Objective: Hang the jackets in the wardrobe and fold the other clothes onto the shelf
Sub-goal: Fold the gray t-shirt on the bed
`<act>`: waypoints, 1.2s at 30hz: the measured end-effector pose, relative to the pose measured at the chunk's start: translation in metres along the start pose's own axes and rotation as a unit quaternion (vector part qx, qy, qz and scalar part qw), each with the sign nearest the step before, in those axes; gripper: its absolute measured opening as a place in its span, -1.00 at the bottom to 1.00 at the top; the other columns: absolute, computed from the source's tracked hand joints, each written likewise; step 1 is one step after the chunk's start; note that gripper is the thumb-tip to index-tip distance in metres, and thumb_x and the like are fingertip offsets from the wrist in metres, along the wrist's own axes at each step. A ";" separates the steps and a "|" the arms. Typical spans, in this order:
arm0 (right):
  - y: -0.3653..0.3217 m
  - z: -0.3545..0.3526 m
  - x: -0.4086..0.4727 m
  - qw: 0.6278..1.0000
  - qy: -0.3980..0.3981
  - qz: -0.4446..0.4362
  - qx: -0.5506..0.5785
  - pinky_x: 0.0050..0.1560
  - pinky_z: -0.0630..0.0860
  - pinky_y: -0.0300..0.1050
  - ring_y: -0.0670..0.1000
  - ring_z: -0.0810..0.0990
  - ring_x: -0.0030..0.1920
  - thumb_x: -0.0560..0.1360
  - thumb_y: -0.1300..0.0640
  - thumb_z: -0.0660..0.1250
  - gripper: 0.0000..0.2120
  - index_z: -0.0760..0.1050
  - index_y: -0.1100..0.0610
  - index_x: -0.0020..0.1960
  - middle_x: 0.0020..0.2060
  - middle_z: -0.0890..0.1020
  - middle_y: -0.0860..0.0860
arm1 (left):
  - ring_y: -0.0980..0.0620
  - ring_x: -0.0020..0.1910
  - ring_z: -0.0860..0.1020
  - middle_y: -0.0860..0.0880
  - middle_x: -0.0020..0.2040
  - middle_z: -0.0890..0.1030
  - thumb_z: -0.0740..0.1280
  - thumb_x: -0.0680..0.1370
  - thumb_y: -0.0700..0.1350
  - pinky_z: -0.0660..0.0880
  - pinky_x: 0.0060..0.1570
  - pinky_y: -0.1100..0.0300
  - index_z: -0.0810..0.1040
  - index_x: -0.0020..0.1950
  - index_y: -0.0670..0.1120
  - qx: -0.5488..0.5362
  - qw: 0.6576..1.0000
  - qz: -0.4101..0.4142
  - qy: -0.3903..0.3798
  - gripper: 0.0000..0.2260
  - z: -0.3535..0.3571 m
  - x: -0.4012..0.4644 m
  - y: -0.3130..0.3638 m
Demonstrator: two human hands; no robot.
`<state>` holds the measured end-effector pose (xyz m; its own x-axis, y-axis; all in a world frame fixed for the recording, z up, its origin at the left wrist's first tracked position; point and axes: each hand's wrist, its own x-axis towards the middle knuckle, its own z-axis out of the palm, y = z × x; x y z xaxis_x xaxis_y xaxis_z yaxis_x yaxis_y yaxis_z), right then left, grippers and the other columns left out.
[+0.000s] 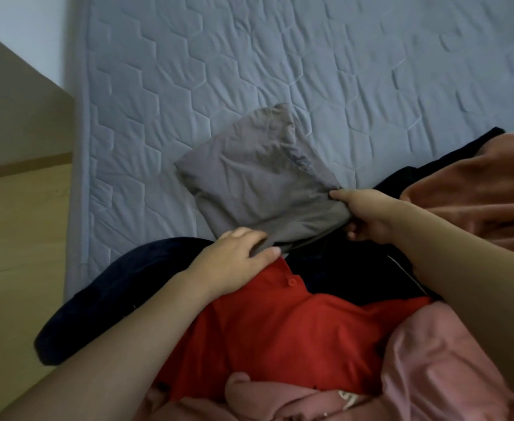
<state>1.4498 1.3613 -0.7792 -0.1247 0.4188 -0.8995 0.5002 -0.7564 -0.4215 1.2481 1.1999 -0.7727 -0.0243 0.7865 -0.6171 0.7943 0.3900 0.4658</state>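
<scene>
A grey-brown folded garment (pixel 258 177) lies on the quilted blue mattress (pixel 249 56), its near edge over a pile of clothes. My left hand (pixel 234 262) pinches the garment's near left corner between thumb and fingers. My right hand (pixel 368 217) grips its near right corner. Below my hands lie a red buttoned shirt (pixel 280 332), a dark navy garment (pixel 103 302) and a pink garment (pixel 431 369). A rust-orange garment (pixel 477 189) lies at the right.
The mattress edge runs down the left side, next to a wooden floor (pixel 18 238) and a beige furniture panel (pixel 12 117). The far part of the mattress bears only the quilted cover.
</scene>
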 end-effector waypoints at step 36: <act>-0.002 0.009 -0.066 0.993 0.081 0.085 -0.027 -0.64 0.28 -0.39 -0.05 0.27 -0.52 0.61 0.08 0.17 -0.76 0.29 0.11 -0.22 -0.43 0.30 0.05 | -0.07 -0.21 0.47 -0.11 -0.02 0.54 0.13 0.34 -0.17 0.32 -0.42 0.13 0.51 -0.39 -0.08 0.350 0.875 0.315 0.115 -0.81 -0.035 -0.110 0.018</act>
<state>1.4499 1.3305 -0.7197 0.1031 0.3653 -0.9252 0.5475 -0.7974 -0.2538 1.2433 1.1375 -0.6743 0.4938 0.8470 -0.1970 0.8696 -0.4800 0.1162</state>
